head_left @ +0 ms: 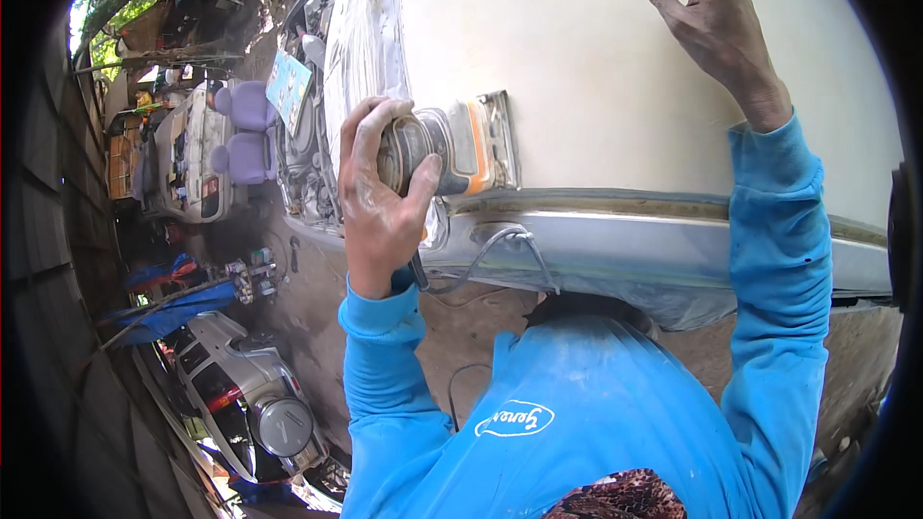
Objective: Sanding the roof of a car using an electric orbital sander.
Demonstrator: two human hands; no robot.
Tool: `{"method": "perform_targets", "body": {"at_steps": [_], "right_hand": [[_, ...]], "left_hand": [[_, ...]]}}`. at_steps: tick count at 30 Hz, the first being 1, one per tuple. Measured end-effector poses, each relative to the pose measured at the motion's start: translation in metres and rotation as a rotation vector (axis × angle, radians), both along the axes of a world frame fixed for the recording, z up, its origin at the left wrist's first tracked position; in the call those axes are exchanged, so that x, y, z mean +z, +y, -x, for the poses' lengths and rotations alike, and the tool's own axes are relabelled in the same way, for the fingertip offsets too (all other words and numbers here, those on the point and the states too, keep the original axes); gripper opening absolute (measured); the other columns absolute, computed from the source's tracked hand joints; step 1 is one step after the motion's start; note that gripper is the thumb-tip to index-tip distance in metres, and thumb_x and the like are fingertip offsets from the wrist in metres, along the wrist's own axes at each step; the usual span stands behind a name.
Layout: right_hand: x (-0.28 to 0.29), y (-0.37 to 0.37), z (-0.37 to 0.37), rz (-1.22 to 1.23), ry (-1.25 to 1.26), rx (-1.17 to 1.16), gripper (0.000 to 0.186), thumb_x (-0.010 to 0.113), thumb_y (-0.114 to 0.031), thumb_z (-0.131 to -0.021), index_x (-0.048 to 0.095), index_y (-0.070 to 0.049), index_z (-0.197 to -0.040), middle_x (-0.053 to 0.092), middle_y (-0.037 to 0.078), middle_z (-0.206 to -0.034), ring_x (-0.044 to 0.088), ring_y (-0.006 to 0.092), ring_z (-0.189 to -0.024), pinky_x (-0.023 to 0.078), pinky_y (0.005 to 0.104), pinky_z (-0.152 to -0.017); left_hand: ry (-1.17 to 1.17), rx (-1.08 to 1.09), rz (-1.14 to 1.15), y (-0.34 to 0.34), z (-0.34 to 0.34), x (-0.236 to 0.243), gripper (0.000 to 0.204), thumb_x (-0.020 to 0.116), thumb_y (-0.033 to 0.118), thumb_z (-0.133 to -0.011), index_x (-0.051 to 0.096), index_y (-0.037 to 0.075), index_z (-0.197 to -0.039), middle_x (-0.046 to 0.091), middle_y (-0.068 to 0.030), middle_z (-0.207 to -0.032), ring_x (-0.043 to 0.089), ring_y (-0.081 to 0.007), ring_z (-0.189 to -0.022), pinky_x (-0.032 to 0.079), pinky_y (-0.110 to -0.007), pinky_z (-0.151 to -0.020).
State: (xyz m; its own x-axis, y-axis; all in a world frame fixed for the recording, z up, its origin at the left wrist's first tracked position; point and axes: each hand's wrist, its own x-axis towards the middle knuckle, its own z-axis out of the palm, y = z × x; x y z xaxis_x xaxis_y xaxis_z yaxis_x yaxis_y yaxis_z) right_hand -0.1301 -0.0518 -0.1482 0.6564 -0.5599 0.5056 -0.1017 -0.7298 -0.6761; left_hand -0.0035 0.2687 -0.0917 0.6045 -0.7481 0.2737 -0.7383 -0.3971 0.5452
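My dust-coated left hand (383,210) grips an orange, grey and black power sander (466,147), which rests on the cream-painted car panel (596,58) near its side edge. A cord or hose (524,255) loops below the sander along the grey side of the car. My right hand (711,29) is raised over or lightly touching the panel at the upper right, holding nothing, fingers apart and slightly curled; contact is unclear. Crumpled white covering (351,24) lies along the panel's left edge, beside the exposed engine bay (300,173).
A flat printed item (287,84) lies by the engine bay. Farther left are lavender seats (248,159), a worn car body (187,149), a blue tarp (178,317) and a silver car (240,394). Dirt ground (490,312) shows below the car's side.
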Motion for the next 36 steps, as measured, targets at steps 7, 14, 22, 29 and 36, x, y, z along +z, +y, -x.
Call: {"method": "perform_targets", "body": {"at_steps": [7, 14, 22, 29, 36], "right_hand": [[0.004, -0.003, 0.002, 0.029, 0.007, 0.004, 0.017, 0.075, -0.007, -0.086, 0.072, 0.005, -0.098, 0.071, 0.018, -0.091, 0.07, 0.0289, -0.084, 0.057, 0.0385, -0.077], [0.006, -0.001, 0.004, 0.113, -0.02, -0.039, 0.017, 0.075, -0.006, -0.084, 0.072, 0.004, -0.098, 0.07, 0.019, -0.091, 0.07, 0.0298, -0.083, 0.057, 0.0394, -0.076], [0.005, -0.008, 0.005, 0.049, -0.03, 0.008, 0.018, 0.075, -0.007, -0.085, 0.072, 0.005, -0.098, 0.071, 0.021, -0.093, 0.071, 0.0325, -0.085, 0.057, 0.0397, -0.077], [0.006, -0.006, 0.006, 0.007, -0.03, 0.011, 0.019, 0.073, -0.009, -0.087, 0.072, 0.005, -0.099, 0.071, 0.021, -0.095, 0.071, 0.0325, -0.087, 0.057, 0.0402, -0.079], [0.004, -0.005, 0.006, -0.038, 0.002, 0.041, 0.02, 0.073, -0.01, -0.087, 0.072, 0.005, -0.1, 0.072, 0.02, -0.095, 0.071, 0.0301, -0.087, 0.057, 0.0395, -0.081]], "left_hand": [[0.05, -0.036, 0.008, -0.044, -0.031, 0.005, 0.05, 0.07, 0.003, -0.078, 0.062, 0.0, -0.127, 0.057, -0.0147, -0.129, 0.06, -0.027, -0.115, 0.05, -0.04, -0.104], [-0.019, -0.049, -0.036, -0.117, -0.116, 0.007, 0.049, 0.072, 0.014, -0.08, 0.065, 0.002, -0.127, 0.062, -0.0161, -0.124, 0.064, -0.0272, -0.113, 0.05, -0.037, -0.102], [0.08, 0.011, -0.022, -0.185, -0.203, 0.006, 0.046, 0.076, 0.02, -0.083, 0.07, 0.01, -0.127, 0.072, -0.0076, -0.108, 0.069, -0.0166, -0.097, 0.055, -0.031, -0.085], [-0.006, -0.005, -0.032, -0.152, -0.146, 0.004, 0.053, 0.073, 0.024, -0.078, 0.068, 0.007, -0.128, 0.064, -0.0175, -0.124, 0.066, -0.0285, -0.111, 0.052, -0.038, -0.099], [-0.039, -0.027, -0.036, -0.074, -0.027, 0.009, 0.047, 0.071, 0.012, -0.081, 0.064, 0.001, -0.126, 0.06, -0.0158, -0.122, 0.063, -0.0278, -0.111, 0.052, -0.039, -0.099]]}}
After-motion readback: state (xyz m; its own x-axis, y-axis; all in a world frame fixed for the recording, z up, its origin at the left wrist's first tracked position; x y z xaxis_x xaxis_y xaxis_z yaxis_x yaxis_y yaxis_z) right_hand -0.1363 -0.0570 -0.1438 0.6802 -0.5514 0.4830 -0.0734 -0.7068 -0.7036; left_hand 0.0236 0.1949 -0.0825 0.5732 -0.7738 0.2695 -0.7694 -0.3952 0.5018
